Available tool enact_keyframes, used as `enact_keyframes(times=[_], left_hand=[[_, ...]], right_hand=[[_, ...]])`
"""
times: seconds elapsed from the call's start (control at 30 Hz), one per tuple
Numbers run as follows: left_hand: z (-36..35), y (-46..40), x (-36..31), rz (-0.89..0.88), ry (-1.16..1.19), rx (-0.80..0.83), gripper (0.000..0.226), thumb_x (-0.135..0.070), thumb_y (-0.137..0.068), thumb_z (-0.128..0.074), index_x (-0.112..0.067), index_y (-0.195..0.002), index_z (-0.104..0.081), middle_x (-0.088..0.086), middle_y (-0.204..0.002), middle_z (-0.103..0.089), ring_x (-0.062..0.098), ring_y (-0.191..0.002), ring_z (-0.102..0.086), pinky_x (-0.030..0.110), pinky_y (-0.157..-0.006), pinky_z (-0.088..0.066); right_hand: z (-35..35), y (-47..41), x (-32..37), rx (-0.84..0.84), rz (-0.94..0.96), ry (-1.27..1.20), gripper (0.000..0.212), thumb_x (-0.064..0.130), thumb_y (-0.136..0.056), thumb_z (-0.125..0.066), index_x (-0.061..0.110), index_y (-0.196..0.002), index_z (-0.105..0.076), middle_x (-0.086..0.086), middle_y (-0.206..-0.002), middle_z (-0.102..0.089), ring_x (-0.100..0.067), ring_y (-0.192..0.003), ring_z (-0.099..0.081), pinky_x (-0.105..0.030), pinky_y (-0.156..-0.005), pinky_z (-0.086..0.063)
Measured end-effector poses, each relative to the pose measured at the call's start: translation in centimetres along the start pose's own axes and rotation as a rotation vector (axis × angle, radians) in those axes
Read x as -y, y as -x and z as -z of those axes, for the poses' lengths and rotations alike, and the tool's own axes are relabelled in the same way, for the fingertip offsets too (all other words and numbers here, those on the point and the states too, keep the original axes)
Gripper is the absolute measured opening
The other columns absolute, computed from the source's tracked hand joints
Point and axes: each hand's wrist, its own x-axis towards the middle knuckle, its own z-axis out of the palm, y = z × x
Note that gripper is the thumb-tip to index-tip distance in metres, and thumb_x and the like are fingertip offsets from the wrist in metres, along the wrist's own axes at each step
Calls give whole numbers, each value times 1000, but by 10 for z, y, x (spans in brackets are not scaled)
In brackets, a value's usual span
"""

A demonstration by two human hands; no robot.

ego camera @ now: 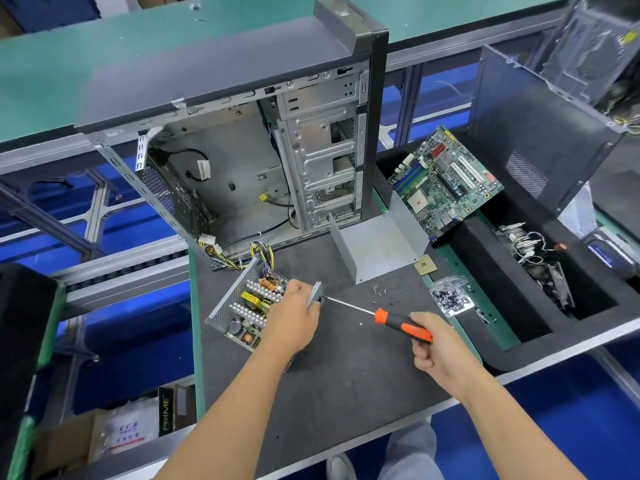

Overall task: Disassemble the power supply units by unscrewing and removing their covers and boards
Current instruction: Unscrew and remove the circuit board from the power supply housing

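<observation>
An open power supply unit (239,308) lies on the dark mat with its circuit board, coils and heat sinks exposed and its wire bundle (260,255) trailing toward the computer case. My left hand (294,315) grips the unit's right side wall. My right hand (427,342) holds the orange and black handle of a screwdriver (394,320). The screwdriver's tip meets the unit's side beside my left fingers. The removed U-shaped metal cover (377,245) stands on the mat to the upper right.
An emptied computer case (242,161) stands open behind the unit. A motherboard (445,181) leans in a black bin at the right, next to a case side panel (533,133). A few loose screws (379,292), a CPU chip (425,265) and a bag of screws (450,296) lie nearby.
</observation>
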Motion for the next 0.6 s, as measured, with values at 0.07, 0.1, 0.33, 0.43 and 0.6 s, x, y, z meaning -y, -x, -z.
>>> enact_keyframes(times=[0.07,0.1,0.33,0.43,0.6], left_hand=[[0,0,0,0,0,-1,22,-28,-104,-45,-14,-117,-57,-1,-124,-42,32,-89,-62,47,-85,-52],[0,0,0,-1,1,-1,23,-28,-104,-45,-13,-117,-57,-1,-124,-42,32,-90,-62,47,-85,-52],[0,0,0,3,14,-2,23,-28,-104,-46,-14,-118,-57,-2,-124,-43,31,-89,-62,47,-85,-52],[-1,0,0,5,9,-1,22,-28,-104,-46,-14,-117,-57,-1,-124,-43,31,-89,-62,47,-84,-52],[0,-1,0,0,12,0,22,-28,-104,-46,-14,-118,-57,-1,-124,-43,31,-90,-62,48,-85,-52]], right_hand=[[0,0,-2,33,19,-88,11,19,-92,-63,13,-96,-54,-3,-68,-43,-14,-50,-37,-27,-47,-25],[0,0,-2,33,30,-108,15,19,-91,-67,12,-97,-55,-3,-70,-45,-14,-52,-39,-28,-50,-28],[-6,5,3,-115,-83,83,80,82,-83,-39,6,-93,-61,-7,-57,-50,-15,-43,-39,-24,-42,-28],[1,4,3,-59,-104,165,67,70,-94,-39,7,-75,-50,-5,-51,-34,-15,-42,-22,-25,-42,-15],[0,5,5,4,-92,30,35,46,-97,-53,13,-108,-57,-7,-60,-47,-15,-46,-36,-25,-45,-25]])
